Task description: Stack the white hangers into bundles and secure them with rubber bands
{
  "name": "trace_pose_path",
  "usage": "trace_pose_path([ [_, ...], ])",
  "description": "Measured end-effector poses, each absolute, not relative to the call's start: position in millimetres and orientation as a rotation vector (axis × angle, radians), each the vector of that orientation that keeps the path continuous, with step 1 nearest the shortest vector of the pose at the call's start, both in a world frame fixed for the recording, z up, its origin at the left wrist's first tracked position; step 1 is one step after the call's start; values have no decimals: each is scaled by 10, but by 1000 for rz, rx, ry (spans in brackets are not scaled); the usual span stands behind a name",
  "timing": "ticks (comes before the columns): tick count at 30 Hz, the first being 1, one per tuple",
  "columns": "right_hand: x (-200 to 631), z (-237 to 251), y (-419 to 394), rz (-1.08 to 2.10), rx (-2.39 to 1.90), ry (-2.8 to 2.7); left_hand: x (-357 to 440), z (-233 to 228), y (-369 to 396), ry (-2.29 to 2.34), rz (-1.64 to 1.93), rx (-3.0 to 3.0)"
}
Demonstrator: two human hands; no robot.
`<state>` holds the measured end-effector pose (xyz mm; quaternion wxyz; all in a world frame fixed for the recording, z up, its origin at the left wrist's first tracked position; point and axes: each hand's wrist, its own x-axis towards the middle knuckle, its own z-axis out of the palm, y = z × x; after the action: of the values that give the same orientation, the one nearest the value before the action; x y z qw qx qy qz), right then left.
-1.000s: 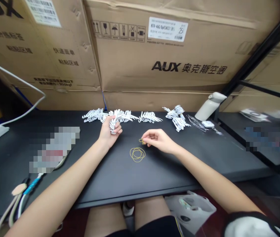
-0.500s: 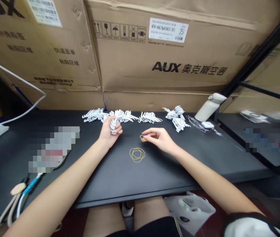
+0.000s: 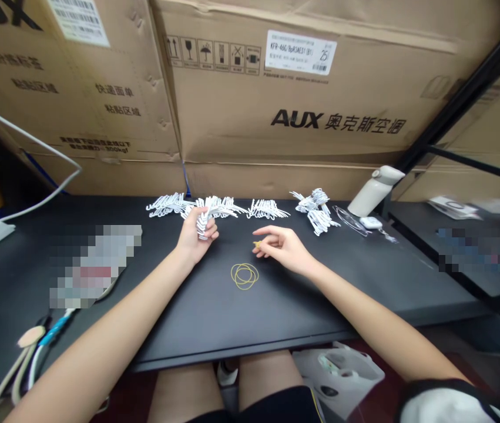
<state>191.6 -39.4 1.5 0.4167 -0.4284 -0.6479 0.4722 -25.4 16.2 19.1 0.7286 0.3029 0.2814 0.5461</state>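
Pinching one small yellow rubber band [image 3: 257, 244] in our right hand [image 3: 285, 249], we gripped the white plastic hook bundle [image 3: 202, 222] firmly with our left hand [image 3: 194, 241] at centre frame.

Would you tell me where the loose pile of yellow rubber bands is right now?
The rubber bands lie flat on the black table, centre of the head view, just nearer than the right hand.

We see the scene under even, soft indoor light from above, bright on the cardboard boxes [image 3: 276, 88] and dimmer on the black table [image 3: 214, 317], which shows a faint sheen but no hard glare. Shadows are weak (only slight ones beneath the forearms). The wide lens bows lines at the edges, the corners darken, and the far right is blurred; two patches are pixelated.
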Motion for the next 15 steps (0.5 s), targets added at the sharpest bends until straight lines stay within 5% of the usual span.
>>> trace_pose_path([
  [15,1918,23,-416,789,-1179,-1842,-255,186,167,631,1204,674],
])
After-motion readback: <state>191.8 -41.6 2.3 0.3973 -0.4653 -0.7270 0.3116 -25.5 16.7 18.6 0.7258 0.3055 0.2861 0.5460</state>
